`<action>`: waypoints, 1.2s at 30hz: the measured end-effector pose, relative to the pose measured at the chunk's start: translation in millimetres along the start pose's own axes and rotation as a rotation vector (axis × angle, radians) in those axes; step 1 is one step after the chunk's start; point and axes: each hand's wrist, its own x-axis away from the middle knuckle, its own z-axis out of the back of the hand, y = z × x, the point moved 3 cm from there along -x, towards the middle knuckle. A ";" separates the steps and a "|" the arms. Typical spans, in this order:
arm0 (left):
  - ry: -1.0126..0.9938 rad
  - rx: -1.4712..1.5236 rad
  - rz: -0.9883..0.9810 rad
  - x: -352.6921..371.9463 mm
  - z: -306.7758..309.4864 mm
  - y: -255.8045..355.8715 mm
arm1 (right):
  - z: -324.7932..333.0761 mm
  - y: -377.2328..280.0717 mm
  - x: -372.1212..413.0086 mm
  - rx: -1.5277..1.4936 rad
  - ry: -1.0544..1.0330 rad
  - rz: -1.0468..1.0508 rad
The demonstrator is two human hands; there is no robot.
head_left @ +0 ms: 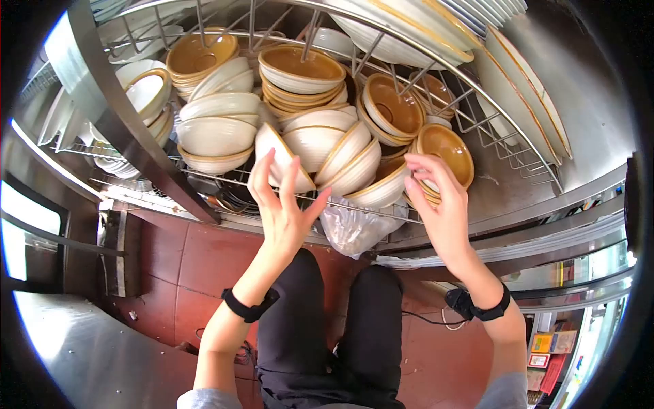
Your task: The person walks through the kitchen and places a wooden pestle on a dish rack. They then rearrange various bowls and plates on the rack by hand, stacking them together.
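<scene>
My left hand (281, 219) is open, its fingers spread in front of a tilted white bowl (274, 167) with a tan rim. The fingertips overlap that bowl's face. My right hand (446, 213) is half curled, thumb and index finger apart, right at the rim end of another tilted bowl (381, 188). Beside its fingers stands a bowl with a brown inside (446, 148). Stacks of similar bowls (300, 68) fill the wire rack shelf (487, 126) behind both hands.
Large oval plates (524, 88) stand on edge at the right of the rack. A steel post (129, 116) crosses the left side. Below the shelf edge hangs a clear plastic bag (361, 228). Red floor tiles (163, 252) and a steel counter (88, 354) lie lower down.
</scene>
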 end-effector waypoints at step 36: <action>-0.356 0.032 0.382 -50.7 32.1 0.9 | -75.8 -16.5 -2.9 -0.337 -0.012 0.106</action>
